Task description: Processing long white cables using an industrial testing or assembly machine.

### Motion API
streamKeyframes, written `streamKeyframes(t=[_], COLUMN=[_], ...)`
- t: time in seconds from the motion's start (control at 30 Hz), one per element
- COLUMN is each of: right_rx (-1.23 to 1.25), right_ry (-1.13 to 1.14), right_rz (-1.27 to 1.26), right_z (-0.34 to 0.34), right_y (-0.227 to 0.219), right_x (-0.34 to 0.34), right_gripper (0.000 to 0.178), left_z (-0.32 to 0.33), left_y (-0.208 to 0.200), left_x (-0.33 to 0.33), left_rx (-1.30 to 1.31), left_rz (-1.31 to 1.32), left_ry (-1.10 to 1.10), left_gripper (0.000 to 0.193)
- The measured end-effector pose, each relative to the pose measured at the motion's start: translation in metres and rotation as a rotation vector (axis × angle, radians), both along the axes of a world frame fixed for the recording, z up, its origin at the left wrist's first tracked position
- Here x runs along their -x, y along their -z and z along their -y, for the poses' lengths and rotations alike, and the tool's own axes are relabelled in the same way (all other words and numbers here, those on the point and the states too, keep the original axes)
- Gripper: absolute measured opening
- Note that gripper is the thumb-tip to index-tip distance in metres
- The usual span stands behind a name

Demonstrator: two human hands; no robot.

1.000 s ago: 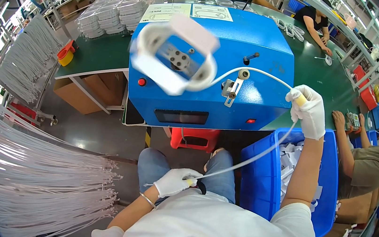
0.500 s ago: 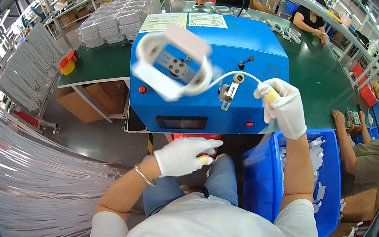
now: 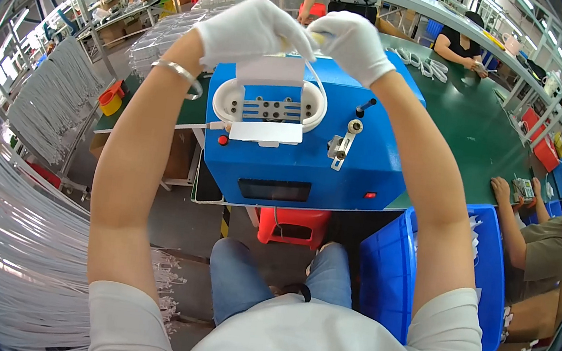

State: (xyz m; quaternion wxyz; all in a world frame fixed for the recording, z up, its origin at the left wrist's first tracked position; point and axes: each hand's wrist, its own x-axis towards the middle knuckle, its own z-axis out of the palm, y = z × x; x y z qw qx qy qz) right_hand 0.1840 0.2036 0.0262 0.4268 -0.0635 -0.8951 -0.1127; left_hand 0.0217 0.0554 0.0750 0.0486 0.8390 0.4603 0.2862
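Note:
A blue winding machine (image 3: 361,154) stands before me on the bench. On its front, a coil of white cable (image 3: 314,115) lies around a metal winding fixture (image 3: 273,109). White card flaps (image 3: 266,132) stick out below and above the coil. From the coil's right side the cable rises to where my gloved hands meet over the machine's top. My left hand (image 3: 249,35) is closed with its fingertips pinched at the cable. My right hand (image 3: 353,44) is closed beside it, touching or nearly touching the left; its fingertips are partly hidden.
A blue bin (image 3: 386,262) with white pieces stands to my right, and a red stool (image 3: 294,225) under the bench. Bundles of white cable (image 3: 27,242) hang at left. Clear plastic trays (image 3: 160,41) are stacked behind. Co-workers sit at the far right and back.
The fixture has stopped spinning, and its coil is sharp now. My left hand has risen from my lap to the machine's top; my right hand has moved up and left to meet it.

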Motion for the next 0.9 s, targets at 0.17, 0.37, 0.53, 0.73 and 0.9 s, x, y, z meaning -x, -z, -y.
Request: streamKeyframes(t=[0.17,0.37,0.53,0.73,0.9], right_rx=[0.113,-0.194,-0.191,0.318,1.255], right_ry=[-0.161,-0.061,0.124,0.133,-0.009], right_rz=[-0.193,0.038,0.244,0.41,0.152], right_z=[0.035,0.111,0.107,0.102,0.066], right_y=[0.002,-0.008,0.007,-0.012,0.014], right_x=[0.009,-0.031,-0.013,-0.007,0.005], right_gripper=[0.031,0.022,0.016,0.016,0.033], left_z=[0.016,0.069,0.08,0.07,0.057], left_y=[-0.006,0.013,0.025,0.069,0.08], left_x=[0.011,0.044,0.031,0.005,0.006], left_rx=[0.217,0.16,0.065,-0.29,-0.432], left_rz=[-0.078,-0.069,-0.209,0.052,0.108], left_ry=[-0.201,-0.385,-0.481,-0.429,-0.419], left_gripper=[0.02,0.02,0.021,0.012,0.009])
